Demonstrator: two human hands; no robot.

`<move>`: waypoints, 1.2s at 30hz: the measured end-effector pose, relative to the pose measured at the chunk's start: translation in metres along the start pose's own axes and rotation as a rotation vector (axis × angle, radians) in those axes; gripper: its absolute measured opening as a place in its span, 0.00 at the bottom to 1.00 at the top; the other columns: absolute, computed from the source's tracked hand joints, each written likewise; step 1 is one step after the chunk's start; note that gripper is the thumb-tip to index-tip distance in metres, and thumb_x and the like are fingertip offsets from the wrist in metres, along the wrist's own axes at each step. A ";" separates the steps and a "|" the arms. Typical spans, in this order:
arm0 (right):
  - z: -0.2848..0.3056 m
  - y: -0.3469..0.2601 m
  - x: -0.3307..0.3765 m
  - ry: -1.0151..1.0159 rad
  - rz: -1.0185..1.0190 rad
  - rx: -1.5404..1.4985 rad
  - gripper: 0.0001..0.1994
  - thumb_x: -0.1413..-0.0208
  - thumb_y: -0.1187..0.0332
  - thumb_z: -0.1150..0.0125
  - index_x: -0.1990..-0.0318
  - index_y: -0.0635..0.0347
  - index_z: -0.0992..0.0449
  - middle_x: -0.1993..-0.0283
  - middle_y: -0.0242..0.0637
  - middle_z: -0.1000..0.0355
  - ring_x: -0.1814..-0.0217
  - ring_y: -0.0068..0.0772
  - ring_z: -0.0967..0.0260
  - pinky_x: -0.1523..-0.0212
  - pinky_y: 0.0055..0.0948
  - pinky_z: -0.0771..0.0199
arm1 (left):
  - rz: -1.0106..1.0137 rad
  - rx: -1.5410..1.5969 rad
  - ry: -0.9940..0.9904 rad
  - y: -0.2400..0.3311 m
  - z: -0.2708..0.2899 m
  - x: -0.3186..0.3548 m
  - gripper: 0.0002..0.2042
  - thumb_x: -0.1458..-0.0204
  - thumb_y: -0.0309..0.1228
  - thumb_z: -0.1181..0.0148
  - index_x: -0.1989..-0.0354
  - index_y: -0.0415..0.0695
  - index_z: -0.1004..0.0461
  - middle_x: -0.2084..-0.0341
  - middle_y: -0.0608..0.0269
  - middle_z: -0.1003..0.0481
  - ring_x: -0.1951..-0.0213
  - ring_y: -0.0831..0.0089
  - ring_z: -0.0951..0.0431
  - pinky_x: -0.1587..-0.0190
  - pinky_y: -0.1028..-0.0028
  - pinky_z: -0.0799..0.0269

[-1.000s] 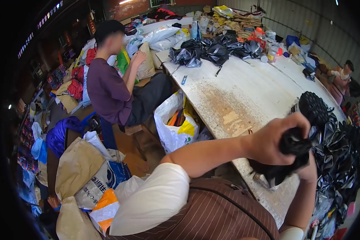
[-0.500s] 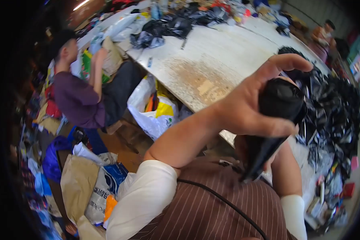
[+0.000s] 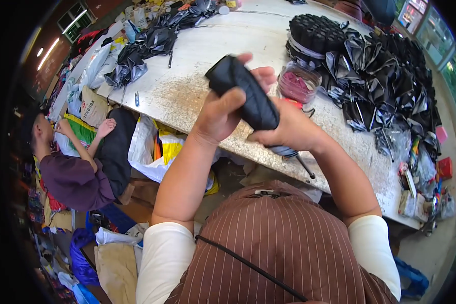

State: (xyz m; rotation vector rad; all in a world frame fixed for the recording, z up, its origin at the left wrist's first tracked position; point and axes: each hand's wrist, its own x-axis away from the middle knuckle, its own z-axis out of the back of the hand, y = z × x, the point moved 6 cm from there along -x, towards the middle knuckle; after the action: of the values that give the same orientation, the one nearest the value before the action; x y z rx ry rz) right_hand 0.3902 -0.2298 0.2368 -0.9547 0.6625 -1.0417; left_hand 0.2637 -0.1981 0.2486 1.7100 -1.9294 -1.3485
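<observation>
Bundle (image 3: 248, 93), black and folded, is apparently being smoothed compact; the next move is probably calling for a steady hold at its lower end. It is lying tilted between left hand (image 3: 217, 117) and right hand (image 3: 291, 125), above the tabletop's (image 3: 248, 30) near edge: left gripping its side, thumb across; right gripping its lower end.

Two hands here, one left hand (image 3: 218, 115) plus one right hand (image 3: 288, 125), both on one black rolled bundle (image 3: 245, 92). On the desk (image 3: 238, 38) I get one clear tub (image 3: 300, 83), one small blue tool (image 3: 137, 99) and two black heaps: one back-left heap (image 3: 149, 43), one right-side heap (image 3: 390, 76). Pieces in those are way too tangled to count, tbh. Also one seated co-worker (image 3: 76, 178), one open white sack (image 3: 140, 152), one red box (image 3: 445, 167).
</observation>
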 end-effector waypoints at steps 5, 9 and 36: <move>-0.009 0.015 0.020 -0.149 0.188 -0.057 0.33 0.66 0.68 0.26 0.49 0.62 0.35 0.60 0.39 0.29 0.62 0.27 0.34 0.57 0.25 0.35 | 0.087 0.078 -0.124 0.003 -0.001 0.004 0.18 0.57 0.26 0.41 0.56 0.42 0.38 0.75 0.56 0.29 0.71 0.67 0.27 0.59 0.66 0.30; 0.025 0.036 0.029 0.144 0.216 -0.652 0.25 0.59 0.71 0.30 0.51 0.60 0.30 0.63 0.35 0.28 0.66 0.26 0.35 0.61 0.23 0.35 | 0.013 0.063 -0.180 0.019 0.008 0.007 0.16 0.57 0.22 0.45 0.59 0.40 0.38 0.76 0.56 0.29 0.72 0.65 0.27 0.59 0.64 0.30; -0.004 -0.024 0.036 -0.253 0.182 -0.296 0.19 0.66 0.69 0.28 0.65 0.63 0.30 0.71 0.34 0.29 0.70 0.27 0.35 0.65 0.22 0.32 | -0.252 -0.071 -0.198 0.033 -0.090 0.003 0.21 0.62 0.16 0.40 0.60 0.45 0.41 0.76 0.54 0.29 0.80 0.67 0.27 0.75 0.70 0.26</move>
State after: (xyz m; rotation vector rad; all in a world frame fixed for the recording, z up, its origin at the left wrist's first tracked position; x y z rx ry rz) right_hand 0.3906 -0.2686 0.2553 -1.2351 0.6877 -0.6583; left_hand 0.3032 -0.2468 0.3212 1.8993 -1.7822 -1.7135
